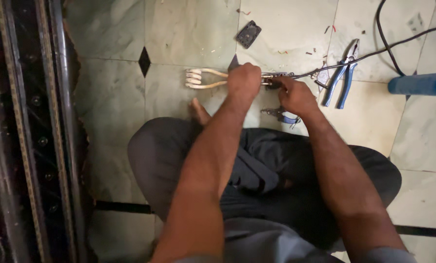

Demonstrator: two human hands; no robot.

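You're sitting on the tiled floor (110, 97); your left hand (243, 82) clenches the coil heater (205, 78) just above it; your right hand (296, 96) pinches its cable end (276, 78); blue pliers (342, 75) lie near right; a smaller tool (281, 115) lies by your knee.

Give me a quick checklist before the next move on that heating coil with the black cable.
1. Left hand gripping the heating coil: ok.
2. Right hand at the metal end where the black cable joins: ok.
3. Blue-handled pliers within reach on the floor: ok.
4. Second small tool lying by the knee: ok.
5. Cable unplugged: cannot tell, its far end leaves the view.
6. Joint itself visible: not ok, hidden by fingers.
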